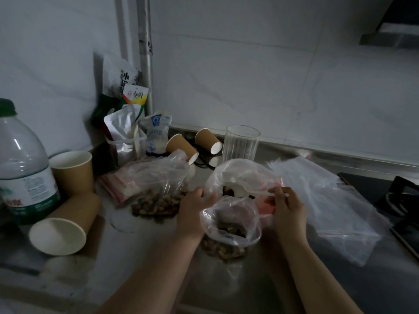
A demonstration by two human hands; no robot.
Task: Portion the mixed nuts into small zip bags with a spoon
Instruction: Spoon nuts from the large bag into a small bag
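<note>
nuts (pixel 223 245) sit in the bottom of a small zip bag (pixel 231 225) at the middle of the steel counter (pixel 145 250), seen from the head camera. the left hand (pixel 192 211) pinches the bag's left rim with curled fingers, holding its mouth open. the right hand (pixel 286 207) pinches the handle of a white plastic spoon (pixel 244 191) between thumb and fingers; the spoon's bowl carries a few dark nuts and hangs just above the open mouth, in front of a larger clear bag (pixel 240 173). left of the hands, another clear bag (pixel 158 177) slumps on the counter with a heap of mixed nuts (pixel 156 203) in it, lying partly on a stack of red-striped zip bags (pixel 118 184). more flat clear bags (pixel 328 200) lie to the right. further back stand a ribbed glass (pixel 241 142), two tipped paper cups (pixel 195 142) and some snack packets (pixel 127 114). at the left are a water bottle (pixel 22 166), one upright paper cup (pixel 73 171) and one on its side (pixel 65 225)
</note>
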